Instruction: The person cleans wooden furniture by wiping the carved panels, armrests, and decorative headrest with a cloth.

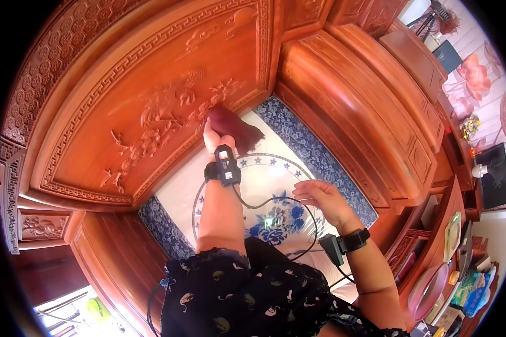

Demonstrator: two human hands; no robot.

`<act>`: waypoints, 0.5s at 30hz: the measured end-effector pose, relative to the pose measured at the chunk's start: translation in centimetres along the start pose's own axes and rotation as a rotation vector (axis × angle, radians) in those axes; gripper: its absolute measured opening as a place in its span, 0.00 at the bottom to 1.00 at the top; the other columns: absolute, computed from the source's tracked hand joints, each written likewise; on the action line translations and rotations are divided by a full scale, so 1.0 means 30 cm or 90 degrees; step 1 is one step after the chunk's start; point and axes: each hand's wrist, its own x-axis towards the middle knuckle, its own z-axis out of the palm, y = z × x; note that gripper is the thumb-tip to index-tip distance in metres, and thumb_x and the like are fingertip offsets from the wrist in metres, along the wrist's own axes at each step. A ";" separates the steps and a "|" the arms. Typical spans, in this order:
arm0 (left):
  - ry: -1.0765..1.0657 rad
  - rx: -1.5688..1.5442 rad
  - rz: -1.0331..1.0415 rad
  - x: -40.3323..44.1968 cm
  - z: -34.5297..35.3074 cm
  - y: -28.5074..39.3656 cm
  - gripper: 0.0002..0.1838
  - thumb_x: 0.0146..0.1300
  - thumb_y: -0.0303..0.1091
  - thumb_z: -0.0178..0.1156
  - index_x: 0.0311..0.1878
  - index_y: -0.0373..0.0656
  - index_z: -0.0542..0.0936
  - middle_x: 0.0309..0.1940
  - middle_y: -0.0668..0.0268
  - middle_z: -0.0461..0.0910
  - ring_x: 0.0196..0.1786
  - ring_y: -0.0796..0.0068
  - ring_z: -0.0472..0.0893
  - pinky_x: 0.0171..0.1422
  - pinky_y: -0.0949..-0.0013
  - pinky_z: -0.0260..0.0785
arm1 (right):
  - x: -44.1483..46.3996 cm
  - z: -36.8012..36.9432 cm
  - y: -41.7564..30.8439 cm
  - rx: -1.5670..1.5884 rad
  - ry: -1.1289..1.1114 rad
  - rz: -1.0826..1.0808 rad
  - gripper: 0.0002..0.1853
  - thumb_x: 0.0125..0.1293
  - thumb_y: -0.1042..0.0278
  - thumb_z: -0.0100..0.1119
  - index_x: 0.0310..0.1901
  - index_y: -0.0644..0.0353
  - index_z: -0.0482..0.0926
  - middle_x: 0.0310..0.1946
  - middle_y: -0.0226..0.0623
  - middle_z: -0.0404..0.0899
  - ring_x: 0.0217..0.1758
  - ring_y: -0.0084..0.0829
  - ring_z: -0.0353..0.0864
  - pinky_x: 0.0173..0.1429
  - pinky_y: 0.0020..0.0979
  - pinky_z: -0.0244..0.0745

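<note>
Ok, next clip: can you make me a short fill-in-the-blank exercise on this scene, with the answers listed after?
1. The left hand holds a dark red ____ in front of the carved panel.
2. The other hand, the person's ____, holds nothing.
3. The large flower printed on the white cover is coloured ____.

Missing words: cloth; right; blue.

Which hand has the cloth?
The left hand, reaching toward the carved panel with the dark red cloth in its grip. The right hand holds nothing visible.
</note>
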 end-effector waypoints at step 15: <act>0.140 0.389 0.122 0.038 0.008 0.041 0.12 0.59 0.33 0.54 0.40 0.34 0.74 0.38 0.58 0.78 0.40 0.66 0.76 0.45 0.63 0.69 | -0.024 -0.038 0.036 0.003 0.041 0.000 0.13 0.67 0.67 0.46 0.46 0.63 0.76 0.40 0.36 0.79 0.44 0.24 0.77 0.52 0.25 0.69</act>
